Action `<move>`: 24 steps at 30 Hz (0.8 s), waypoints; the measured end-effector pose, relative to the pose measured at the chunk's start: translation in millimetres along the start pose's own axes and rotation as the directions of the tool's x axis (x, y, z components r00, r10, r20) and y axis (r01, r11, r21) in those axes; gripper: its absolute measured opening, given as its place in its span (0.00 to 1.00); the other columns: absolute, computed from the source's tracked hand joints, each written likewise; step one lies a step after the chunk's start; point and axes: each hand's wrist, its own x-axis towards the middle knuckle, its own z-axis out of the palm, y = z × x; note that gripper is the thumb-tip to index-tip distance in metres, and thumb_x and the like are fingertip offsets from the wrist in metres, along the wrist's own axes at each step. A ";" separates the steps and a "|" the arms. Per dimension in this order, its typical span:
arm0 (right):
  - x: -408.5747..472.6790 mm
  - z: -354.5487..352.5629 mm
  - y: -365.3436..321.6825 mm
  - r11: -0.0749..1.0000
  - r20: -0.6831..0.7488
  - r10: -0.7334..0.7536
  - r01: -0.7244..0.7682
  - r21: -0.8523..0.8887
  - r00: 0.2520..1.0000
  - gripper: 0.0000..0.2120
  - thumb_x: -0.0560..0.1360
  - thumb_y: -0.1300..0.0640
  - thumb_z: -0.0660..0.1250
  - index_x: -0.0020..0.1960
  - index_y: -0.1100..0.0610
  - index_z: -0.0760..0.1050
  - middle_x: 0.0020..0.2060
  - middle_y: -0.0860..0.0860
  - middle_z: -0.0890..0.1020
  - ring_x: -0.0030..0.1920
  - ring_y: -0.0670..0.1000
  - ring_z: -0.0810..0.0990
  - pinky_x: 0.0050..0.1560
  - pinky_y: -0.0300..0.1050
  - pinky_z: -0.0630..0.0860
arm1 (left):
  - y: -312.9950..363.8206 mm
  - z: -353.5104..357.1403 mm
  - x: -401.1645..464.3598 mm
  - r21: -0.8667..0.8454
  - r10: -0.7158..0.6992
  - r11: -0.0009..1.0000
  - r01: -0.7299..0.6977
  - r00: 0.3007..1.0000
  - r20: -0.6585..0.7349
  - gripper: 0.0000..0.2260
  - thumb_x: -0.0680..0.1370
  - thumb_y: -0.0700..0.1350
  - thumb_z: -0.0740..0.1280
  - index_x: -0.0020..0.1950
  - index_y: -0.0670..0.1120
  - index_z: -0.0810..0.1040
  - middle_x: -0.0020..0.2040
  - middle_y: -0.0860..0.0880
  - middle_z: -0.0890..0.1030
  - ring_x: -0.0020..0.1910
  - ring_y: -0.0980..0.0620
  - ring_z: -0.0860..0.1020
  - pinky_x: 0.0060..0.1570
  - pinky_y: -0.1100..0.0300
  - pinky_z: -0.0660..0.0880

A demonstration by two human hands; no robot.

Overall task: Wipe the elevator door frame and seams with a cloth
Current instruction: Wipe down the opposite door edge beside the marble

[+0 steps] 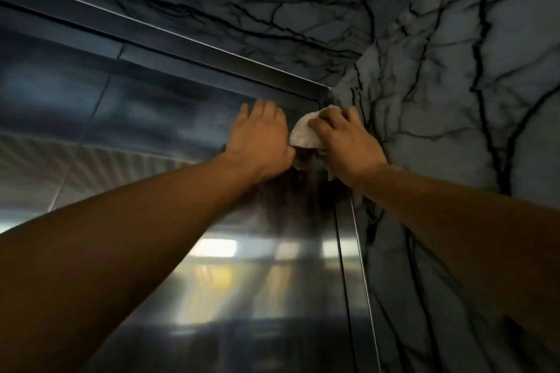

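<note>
1. While both arms reach overhead, the right hand clutches a crumpled white cloth, fingers curled over it, pressing it to the elevator door frame just below the frame's top right corner.
2. The left hand lies flat on the metal door panel beside the cloth, fingers straight and holding nothing.
3. Progress, as a judgement: wiping is under way at the upper corner. The long right-hand seam running downward and the top rail toward the left probably remain; no clean or dirty areas can be told apart.
4. The cloth looks soft, nubbly and bunched. The frame and door are smooth brushed steel with blurred reflections and straight, narrow seams.
5. The surrounding wall is polished pale marble with dark branching veins.
</note>
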 end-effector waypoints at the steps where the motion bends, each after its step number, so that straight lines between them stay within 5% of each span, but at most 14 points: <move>1: 6.0 7.8 1.5 1.000 -0.004 0.024 -0.024 -0.018 1.000 0.32 0.71 0.56 0.73 0.71 0.54 0.63 0.69 0.53 0.64 0.67 0.60 0.60 0.49 0.53 0.78 | 0.9 8.4 8.3 0.006 -0.003 1.000 0.003 1.000 0.004 0.35 0.76 0.57 0.59 0.77 0.37 0.60 0.75 0.37 0.65 0.76 0.39 0.61 0.76 0.41 0.56; 6: 35.6 38.5 11.3 0.984 0.026 0.153 -0.150 -0.090 0.988 0.39 0.67 0.60 0.76 0.72 0.60 0.59 0.69 0.57 0.65 0.68 0.60 0.59 0.55 0.52 0.75 | 6.4 42.4 43.3 0.055 -0.015 0.998 0.013 1.000 0.026 0.38 0.78 0.60 0.54 0.80 0.36 0.54 0.80 0.36 0.56 0.80 0.40 0.52 0.77 0.37 0.47; 10: 53.2 56.3 16.7 0.963 0.055 0.219 -0.206 -0.172 0.974 0.44 0.61 0.53 0.80 0.68 0.62 0.60 0.65 0.60 0.69 0.66 0.62 0.64 0.64 0.52 0.68 | 15.7 64.2 65.4 0.041 0.008 0.999 -0.010 0.999 0.043 0.40 0.77 0.63 0.55 0.80 0.38 0.54 0.81 0.37 0.55 0.81 0.40 0.50 0.77 0.36 0.44; 15: 78.4 68.7 23.3 0.955 -0.061 0.176 -0.185 -0.232 0.983 0.33 0.67 0.53 0.76 0.66 0.61 0.65 0.61 0.58 0.71 0.62 0.61 0.67 0.60 0.52 0.68 | 18.9 88.9 91.8 0.021 -0.061 0.998 0.060 0.995 0.074 0.42 0.76 0.68 0.54 0.80 0.40 0.55 0.81 0.37 0.54 0.80 0.39 0.51 0.76 0.36 0.47; 20: 104.5 86.6 30.4 0.967 -0.167 0.225 -0.241 -0.086 0.960 0.16 0.77 0.61 0.63 0.64 0.59 0.68 0.62 0.58 0.71 0.65 0.60 0.65 0.53 0.53 0.75 | 25.2 108.7 106.7 0.054 -0.072 0.996 0.071 0.997 0.008 0.44 0.76 0.69 0.50 0.80 0.37 0.51 0.81 0.35 0.51 0.81 0.38 0.47 0.76 0.35 0.42; 24: 117.3 98.3 32.5 0.966 -0.236 0.171 -0.210 -0.149 0.956 0.12 0.76 0.62 0.63 0.59 0.60 0.73 0.57 0.57 0.76 0.63 0.58 0.67 0.54 0.50 0.72 | 27.6 117.3 114.0 0.067 -0.066 0.995 0.068 0.997 -0.027 0.45 0.75 0.69 0.50 0.80 0.35 0.50 0.80 0.33 0.51 0.80 0.36 0.47 0.76 0.36 0.42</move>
